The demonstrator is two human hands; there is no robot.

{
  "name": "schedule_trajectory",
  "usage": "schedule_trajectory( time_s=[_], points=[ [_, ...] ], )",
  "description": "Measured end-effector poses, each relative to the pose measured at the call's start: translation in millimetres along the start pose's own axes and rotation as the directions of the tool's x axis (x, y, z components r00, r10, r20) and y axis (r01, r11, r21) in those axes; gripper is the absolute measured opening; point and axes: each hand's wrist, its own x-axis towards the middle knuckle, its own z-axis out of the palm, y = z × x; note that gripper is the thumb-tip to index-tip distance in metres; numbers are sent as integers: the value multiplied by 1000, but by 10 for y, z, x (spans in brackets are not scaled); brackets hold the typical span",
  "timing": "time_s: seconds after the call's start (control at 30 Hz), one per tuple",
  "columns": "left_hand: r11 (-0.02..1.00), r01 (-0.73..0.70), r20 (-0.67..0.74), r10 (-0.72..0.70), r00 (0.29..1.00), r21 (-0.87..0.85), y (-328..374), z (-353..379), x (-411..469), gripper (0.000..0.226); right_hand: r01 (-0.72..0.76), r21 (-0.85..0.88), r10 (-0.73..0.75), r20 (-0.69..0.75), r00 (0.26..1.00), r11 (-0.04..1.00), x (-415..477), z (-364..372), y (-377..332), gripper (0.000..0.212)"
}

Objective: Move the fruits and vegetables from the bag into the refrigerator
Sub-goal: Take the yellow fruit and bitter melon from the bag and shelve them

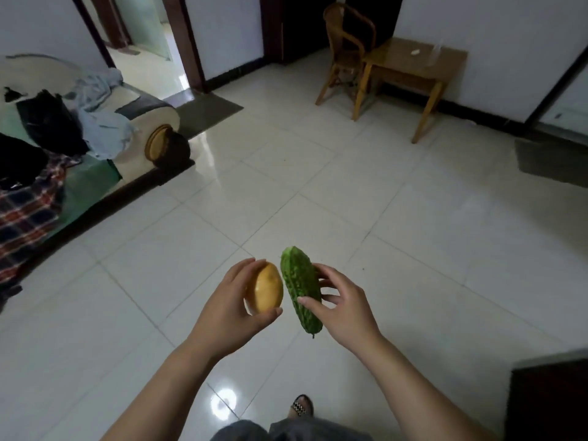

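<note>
My left hand (227,305) grips a yellow-brown potato (266,289) between thumb and fingers, held in front of me over the tiled floor. My right hand (342,305) holds a bumpy green bitter gourd (300,286) upright, thumb on its front and fingers behind it. The two vegetables are side by side, almost touching. Neither the bag nor the refrigerator is in view.
A sofa (140,122) piled with clothes and a plaid blanket stands at the left. A wooden chair (345,49) and small wooden table (413,63) stand at the far wall. A dark mat (550,160) lies at right, dark furniture (547,399) at the lower right. An open doorway (143,36) is at the back left.
</note>
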Motion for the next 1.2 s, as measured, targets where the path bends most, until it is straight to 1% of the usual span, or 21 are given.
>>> schedule_trajectory(
  time_s=[0.13, 0.23, 0.4, 0.5, 0.63, 0.7, 0.8, 0.93, 1.03, 1.1, 1.2],
  points=[
    [990, -138, 80, 140, 987, -41, 241, 215, 770, 82, -51, 21, 54, -181, 982, 998, 316, -453, 75, 47],
    [969, -226, 173, 240, 955, -96, 456, 492, 1350, 81, -87, 41, 96, -327, 940, 995, 469, -820, 177, 48],
    [907, -373, 324, 418, 849, -194, 871, 1038, 2348, 79, -167, 51, 166, -566, 807, 985, 735, -1450, 420, 54],
    [868, -429, 401, 497, 770, -251, 1109, 1287, 2919, 80, -221, 65, 208, -664, 718, 973, 951, -1772, 522, 52],
    [820, -490, 473, 571, 671, -296, 1433, 1620, 3614, 81, -248, 82, 222, -758, 613, 965, 1223, -2105, 628, 51],
    [787, -529, 515, 612, 600, -319, 1657, 1828, 3889, 82, -250, 115, 239, -802, 547, 961, 1286, -2269, 682, 51],
    [728, -586, 576, 665, 475, -356, 2078, 2221, 4091, 85, -240, 185, 277, -856, 437, 953, 1205, -2524, 744, 48],
    [637, -635, 609, 729, 312, -437, 2771, 2846, 4067, 86, -267, 227, 295, -922, 252, 937, 875, -2974, 854, 46],
    [544, -664, 612, 774, 162, -513, 3337, 3356, 3987, 86, -282, 252, 297, -946, 131, 926, 534, -3402, 997, 50],
    [501, -668, 602, 793, 98, -550, 3717, 3687, 3917, 89, -259, 269, 294, -954, 62, 928, 304, -3712, 1089, 49],
    [448, -670, 582, 813, 30, -592, 4320, 4136, 3794, 90, -233, 263, 259, -965, -46, 936, -45, -4211, 1128, 48]
  ],
)
